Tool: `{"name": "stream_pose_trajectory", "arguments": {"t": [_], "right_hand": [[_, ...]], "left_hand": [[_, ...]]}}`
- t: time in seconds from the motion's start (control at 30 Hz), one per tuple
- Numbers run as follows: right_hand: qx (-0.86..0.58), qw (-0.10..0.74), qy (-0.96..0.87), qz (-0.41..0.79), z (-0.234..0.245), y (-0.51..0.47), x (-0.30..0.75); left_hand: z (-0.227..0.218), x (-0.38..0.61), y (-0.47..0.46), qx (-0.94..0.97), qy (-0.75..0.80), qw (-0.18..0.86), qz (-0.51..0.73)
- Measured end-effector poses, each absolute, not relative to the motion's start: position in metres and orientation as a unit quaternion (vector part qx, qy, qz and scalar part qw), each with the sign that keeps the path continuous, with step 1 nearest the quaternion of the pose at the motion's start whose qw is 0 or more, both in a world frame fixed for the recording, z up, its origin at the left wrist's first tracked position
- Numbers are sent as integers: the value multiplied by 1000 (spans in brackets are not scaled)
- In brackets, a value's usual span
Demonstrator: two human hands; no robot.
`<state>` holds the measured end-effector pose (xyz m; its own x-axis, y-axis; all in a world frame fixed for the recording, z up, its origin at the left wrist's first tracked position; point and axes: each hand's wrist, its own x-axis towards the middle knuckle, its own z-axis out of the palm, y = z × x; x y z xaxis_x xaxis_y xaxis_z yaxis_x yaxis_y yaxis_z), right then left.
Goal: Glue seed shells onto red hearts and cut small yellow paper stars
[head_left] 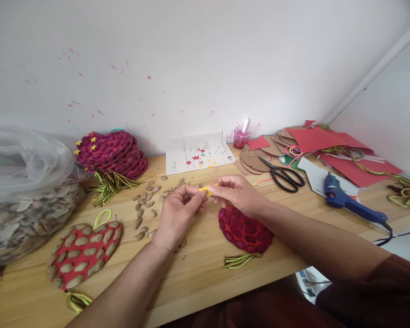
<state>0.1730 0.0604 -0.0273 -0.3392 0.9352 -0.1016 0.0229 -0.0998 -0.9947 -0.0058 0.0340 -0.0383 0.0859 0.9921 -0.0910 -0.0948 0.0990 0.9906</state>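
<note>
A small yellow strip, perhaps paper or felt, is pinched between both hands above the middle of the table. My left hand grips its left end with thumb and fingers. Its other end is held by my right hand. Just below my right hand lies a red piece covered with purple-painted peanuts, partly hidden, with a yellow-green and dark yarn tassel. Left of my left hand, loose peanuts are scattered on the wood. A red heart with unpainted peanuts lies farther left.
A bag of peanuts and stacked purple pieces stand at left. Behind my hands is a paper with star stickers. A pink-stained cup, black scissors, red sheets and a blue glue gun are to the right.
</note>
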Motion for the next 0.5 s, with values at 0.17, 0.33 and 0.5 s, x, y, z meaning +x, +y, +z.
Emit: {"name": "stream_pose_trajectory", "arguments": {"t": [0.17, 0.33, 0.5], "right_hand": [[-464, 356, -586, 561, -25, 55, 171], [-471, 337, -581, 572, -21, 51, 167], [-460, 363, -595, 550, -20, 53, 171]], "left_hand": [[-36, -4, 33, 471, 451, 587, 480], [-38, -4, 32, 507, 470, 541, 479], [-38, -7, 33, 498, 504, 537, 458]]}}
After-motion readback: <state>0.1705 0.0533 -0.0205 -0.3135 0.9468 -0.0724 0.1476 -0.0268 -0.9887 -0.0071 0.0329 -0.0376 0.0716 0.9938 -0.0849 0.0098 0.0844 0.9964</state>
